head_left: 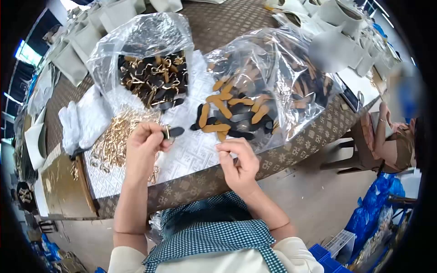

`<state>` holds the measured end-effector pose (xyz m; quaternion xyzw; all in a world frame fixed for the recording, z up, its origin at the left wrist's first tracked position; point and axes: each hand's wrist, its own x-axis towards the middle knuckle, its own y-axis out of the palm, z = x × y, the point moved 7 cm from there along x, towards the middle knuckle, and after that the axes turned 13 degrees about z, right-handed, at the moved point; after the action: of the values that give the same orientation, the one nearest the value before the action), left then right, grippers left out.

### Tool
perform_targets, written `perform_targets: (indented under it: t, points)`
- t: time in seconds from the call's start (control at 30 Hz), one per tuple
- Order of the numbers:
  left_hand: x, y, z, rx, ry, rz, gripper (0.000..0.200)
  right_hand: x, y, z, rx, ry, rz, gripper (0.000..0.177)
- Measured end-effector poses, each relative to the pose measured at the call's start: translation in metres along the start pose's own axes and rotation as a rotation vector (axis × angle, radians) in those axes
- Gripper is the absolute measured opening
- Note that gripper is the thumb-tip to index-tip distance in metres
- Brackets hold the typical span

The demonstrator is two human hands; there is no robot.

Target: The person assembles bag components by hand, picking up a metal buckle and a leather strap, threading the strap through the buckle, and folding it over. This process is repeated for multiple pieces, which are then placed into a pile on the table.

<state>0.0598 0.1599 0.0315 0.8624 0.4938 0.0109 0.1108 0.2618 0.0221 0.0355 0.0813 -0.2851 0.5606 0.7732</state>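
Observation:
My left hand (144,146) pinches a black leather tab with a gold metal ring (172,132) above the white patterned sheet (191,154). Just left of that hand lies a heap of gold metal rings (116,139). My right hand (237,164) rests near the table's front edge with its fingers curled; nothing shows clearly in it. Beyond it, tan and black leather tabs (227,113) spill from an open clear plastic bag (273,68). A second clear bag (145,50) holds finished black tabs with gold rings (154,77).
The table (291,145) has a brown patterned cover. White pouches (75,50) line its far and left edges. A brown board (63,186) lies at the left corner. Another person (396,145) sits at the right. Blue crates (327,257) and blue bags stand on the floor.

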Motion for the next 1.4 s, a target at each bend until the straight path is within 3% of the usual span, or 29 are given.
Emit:
perform_targets:
  t: [0.1,0.2,0.27,0.3,0.37,0.4,0.47,0.57,0.63,0.77,0.8,0.87,0.9,1.0,1.03,1.1,1.17,1.23,1.4]
  points:
    - [0.024,-0.019,-0.051,0.103,0.185,-0.063,0.010,-0.001,-0.003,0.000,-0.008,0.038,0.000,0.013]
    - [0.037,-0.027,-0.098,0.222,0.403,-0.098,0.036,0.010,-0.003,-0.001,-0.122,0.058,0.021,0.016]
    - [0.028,-0.029,-0.102,0.365,0.462,-0.171,0.043,0.023,-0.005,-0.005,-0.285,0.038,0.053,0.021]
    - [0.024,-0.031,-0.092,0.397,0.440,-0.128,0.045,0.028,-0.006,-0.005,-0.432,-0.072,0.049,0.024]
    - [0.010,-0.031,-0.064,0.429,0.324,-0.082,0.032,0.035,-0.019,0.000,-0.331,-0.015,0.030,0.034]
    - [0.008,-0.039,-0.047,0.513,0.362,-0.052,0.026,0.036,-0.035,0.018,-0.215,-0.021,-0.007,0.039]
    - [-0.007,-0.051,-0.026,0.431,0.352,-0.107,0.020,0.028,-0.080,0.055,-0.187,-0.091,-0.222,0.038]
    - [-0.021,-0.077,-0.009,0.310,0.366,-0.185,0.019,0.015,-0.170,0.054,0.010,-0.245,-0.564,0.068]
    - [-0.029,-0.086,-0.009,0.281,0.368,-0.180,0.019,-0.006,-0.224,0.032,0.192,-0.028,-0.721,0.075]
    - [-0.039,-0.079,-0.015,0.386,0.354,-0.157,0.018,-0.058,-0.321,0.040,-0.026,0.027,-0.898,0.083]
    - [-0.042,-0.074,-0.016,0.440,0.338,-0.150,0.017,-0.058,-0.316,0.055,-0.110,0.033,-0.943,0.071]
    - [-0.046,-0.060,-0.015,0.513,0.338,-0.067,0.015,-0.042,-0.288,0.055,-0.108,0.031,-0.758,0.050]
    - [-0.046,-0.056,-0.013,0.519,0.322,-0.047,0.011,-0.032,-0.259,0.046,-0.069,0.064,-0.687,0.027]
    - [-0.056,-0.047,-0.009,0.512,0.284,-0.119,0.012,-0.014,-0.137,0.013,0.018,0.279,-0.247,0.012]
    - [-0.060,-0.049,-0.007,0.553,0.247,-0.136,0.012,0.000,-0.097,0.027,-0.266,0.178,-0.026,0.009]
    - [-0.065,-0.038,-0.020,0.837,0.293,-0.171,0.007,0.011,-0.034,0.036,-0.267,0.079,0.258,0.013]
    - [-0.066,-0.026,-0.023,0.962,0.261,-0.100,0.007,0.016,-0.001,0.022,-0.366,-0.009,0.353,0.013]
    - [-0.062,-0.018,-0.020,1.057,0.300,-0.070,0.010,0.027,0.010,0.013,-0.528,-0.078,0.299,0.016]
    - [-0.037,0.005,-0.018,1.343,0.379,-0.030,0.020,0.039,0.016,-0.019,-0.859,0.080,0.356,0.020]
